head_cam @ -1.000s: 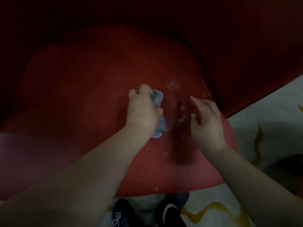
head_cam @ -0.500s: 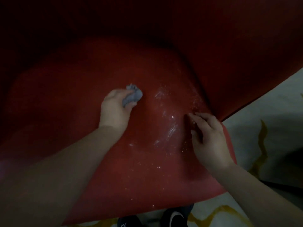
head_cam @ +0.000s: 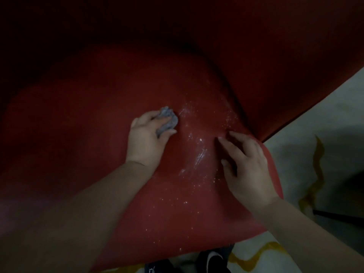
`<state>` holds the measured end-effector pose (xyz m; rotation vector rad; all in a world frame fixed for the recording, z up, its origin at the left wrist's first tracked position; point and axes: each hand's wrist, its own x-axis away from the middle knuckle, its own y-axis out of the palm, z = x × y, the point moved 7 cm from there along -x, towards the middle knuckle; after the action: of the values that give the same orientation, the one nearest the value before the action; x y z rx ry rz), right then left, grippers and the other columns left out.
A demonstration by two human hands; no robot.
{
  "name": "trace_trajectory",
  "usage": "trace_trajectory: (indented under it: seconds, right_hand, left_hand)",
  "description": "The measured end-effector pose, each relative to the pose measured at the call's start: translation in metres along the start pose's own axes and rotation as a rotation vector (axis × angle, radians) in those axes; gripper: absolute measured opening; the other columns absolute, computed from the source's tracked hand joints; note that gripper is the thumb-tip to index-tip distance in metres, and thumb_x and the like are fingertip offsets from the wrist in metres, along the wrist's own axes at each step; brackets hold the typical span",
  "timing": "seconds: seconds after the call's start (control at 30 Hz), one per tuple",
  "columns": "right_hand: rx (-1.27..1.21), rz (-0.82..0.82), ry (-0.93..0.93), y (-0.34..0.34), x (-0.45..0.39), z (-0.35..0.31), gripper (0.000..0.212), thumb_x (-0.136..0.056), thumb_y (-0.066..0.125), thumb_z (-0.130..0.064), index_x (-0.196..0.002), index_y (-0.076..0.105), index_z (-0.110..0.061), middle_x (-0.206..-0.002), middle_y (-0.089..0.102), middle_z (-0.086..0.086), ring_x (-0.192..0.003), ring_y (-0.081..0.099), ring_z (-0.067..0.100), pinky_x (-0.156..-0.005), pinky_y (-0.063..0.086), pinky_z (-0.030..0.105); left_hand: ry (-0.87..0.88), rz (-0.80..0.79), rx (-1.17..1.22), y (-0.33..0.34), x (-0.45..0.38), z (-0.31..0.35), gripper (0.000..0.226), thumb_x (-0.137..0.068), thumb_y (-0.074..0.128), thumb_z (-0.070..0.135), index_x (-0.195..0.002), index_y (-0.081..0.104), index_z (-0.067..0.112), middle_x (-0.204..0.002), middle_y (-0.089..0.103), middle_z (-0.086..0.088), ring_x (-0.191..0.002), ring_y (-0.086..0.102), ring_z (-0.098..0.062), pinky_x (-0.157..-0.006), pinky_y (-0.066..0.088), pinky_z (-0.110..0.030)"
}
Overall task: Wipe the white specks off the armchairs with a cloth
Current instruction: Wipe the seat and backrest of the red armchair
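On the red upholstered armchair seat [head_cam: 98, 134], the left hand [head_cam: 145, 138] grips a crumpled grey cloth [head_cam: 166, 121] pressed beside a scatter of white specks [head_cam: 199, 152]; the right hand [head_cam: 246, 170] rests loose-fingered near the seat's edge. Wiping appears under way; next, a rightward sweep through the specks.

A red armchair [head_cam: 98, 146] with a broad, smooth seat is scattered with white specks [head_cam: 199, 152], thickest as smeared streaks right of the seat's middle and thinning toward the front edge. A crumpled grey cloth [head_cam: 167, 120] lies bunched on the seat just left of the streaks.
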<state>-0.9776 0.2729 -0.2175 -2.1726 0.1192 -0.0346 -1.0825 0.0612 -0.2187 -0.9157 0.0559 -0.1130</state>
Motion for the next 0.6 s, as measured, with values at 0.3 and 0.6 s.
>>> trace_trajectory:
  seconds: [0.3, 0.6]
  right_hand:
    - [0.033, -0.033, 0.008, 0.002, 0.001, 0.002, 0.047, -0.087, 0.066, -0.023, -0.133, 0.056, -0.018, -0.141, 0.044, 0.009, -0.132, 0.04, 0.03, -0.109, 0.032, 0.053]
    - [0.058, -0.042, 0.013, 0.003, 0.002, 0.003, 0.047, -0.086, 0.067, -0.022, -0.132, 0.057, -0.016, -0.141, 0.044, 0.013, -0.131, 0.041, 0.031, -0.107, 0.033, 0.055]
  left_hand:
    - [-0.021, 0.046, -0.045, -0.024, -0.022, -0.022, 0.043, -0.076, 0.078, 0.013, -0.117, 0.067, 0.007, -0.117, 0.064, -0.013, -0.109, 0.058, -0.024, -0.099, 0.031, -0.008]
    - [0.02, 0.011, -0.091, -0.039, 0.009, -0.039, 0.036, -0.073, 0.081, 0.015, -0.108, 0.073, 0.015, -0.109, 0.065, -0.009, -0.101, 0.061, -0.022, -0.094, 0.034, -0.01]
